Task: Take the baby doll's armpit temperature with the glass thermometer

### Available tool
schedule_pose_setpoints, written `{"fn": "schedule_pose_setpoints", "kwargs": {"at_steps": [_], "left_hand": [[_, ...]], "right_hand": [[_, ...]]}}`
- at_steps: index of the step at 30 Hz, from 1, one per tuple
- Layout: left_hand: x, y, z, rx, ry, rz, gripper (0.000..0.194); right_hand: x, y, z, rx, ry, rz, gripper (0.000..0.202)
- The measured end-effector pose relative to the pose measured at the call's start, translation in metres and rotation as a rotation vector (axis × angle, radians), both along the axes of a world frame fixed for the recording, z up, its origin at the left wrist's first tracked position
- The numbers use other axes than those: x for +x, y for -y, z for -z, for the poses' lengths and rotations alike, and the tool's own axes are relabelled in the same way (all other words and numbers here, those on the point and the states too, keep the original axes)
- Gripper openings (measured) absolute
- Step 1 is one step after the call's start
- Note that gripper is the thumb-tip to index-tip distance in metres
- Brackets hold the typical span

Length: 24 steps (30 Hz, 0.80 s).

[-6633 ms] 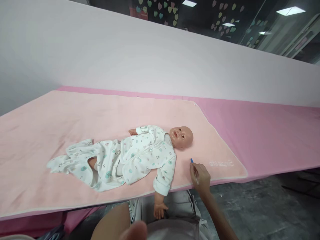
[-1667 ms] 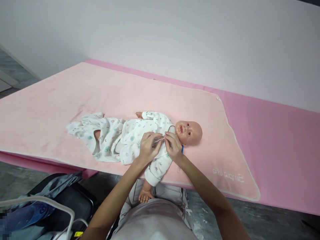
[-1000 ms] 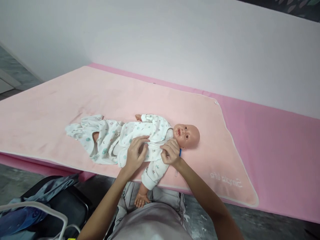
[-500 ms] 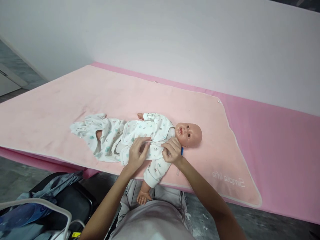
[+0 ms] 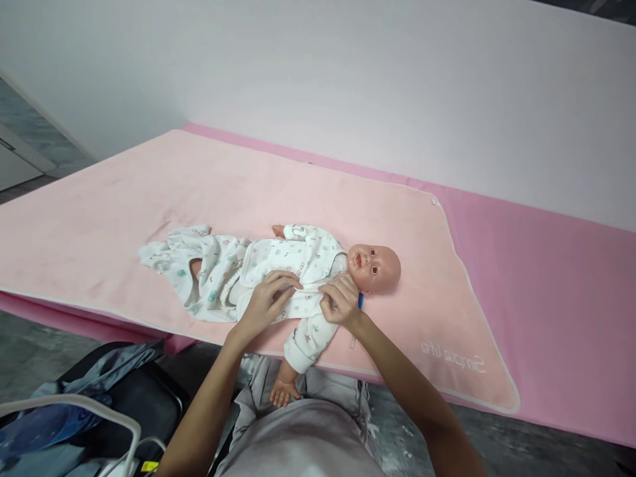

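A bald baby doll lies on its back, head to the right, in a white printed baby jacket. My left hand rests on the doll's front, thumb and fingers pinched together at the jacket's front edge. Close to the collar, my right hand is closed on the same front edge, its fingertips bunched. White printed pants sit loosely over the doll's legs. The doll's near arm hangs past the table edge, while its far arm lies on the mat.
A light pink mat with a white border and lettering covers much of the table, over a darker pink cover. A white wall stands behind. At lower left are a black chair with clothes and a white tube.
My left hand has turned slightly, and its thumb and fingers have drawn closer together at the jacket's edge. The right hand stays almost in place near the collar.
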State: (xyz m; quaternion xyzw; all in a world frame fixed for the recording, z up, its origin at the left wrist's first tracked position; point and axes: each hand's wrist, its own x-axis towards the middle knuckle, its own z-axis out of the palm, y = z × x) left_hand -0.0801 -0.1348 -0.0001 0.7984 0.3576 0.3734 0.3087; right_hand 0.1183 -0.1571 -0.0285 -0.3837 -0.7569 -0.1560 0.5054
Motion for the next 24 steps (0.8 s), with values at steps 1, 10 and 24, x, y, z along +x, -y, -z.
{"fn": "schedule_pose_setpoints", "kwargs": {"at_steps": [1,10,24], "left_hand": [[0.000,-0.001,-0.002,-0.022,-0.002,0.012,0.020],[-0.001,-0.002,-0.007,-0.104,0.027,0.001,0.018],[-0.001,-0.003,0.002,-0.177,0.169,-0.071,0.015]], "right_hand": [[0.000,0.000,0.000,-0.008,0.004,0.003,0.019],[0.000,0.000,0.000,-0.013,0.016,0.005,0.019],[-0.001,-0.002,0.000,-0.055,0.042,-0.017,0.015]]}}
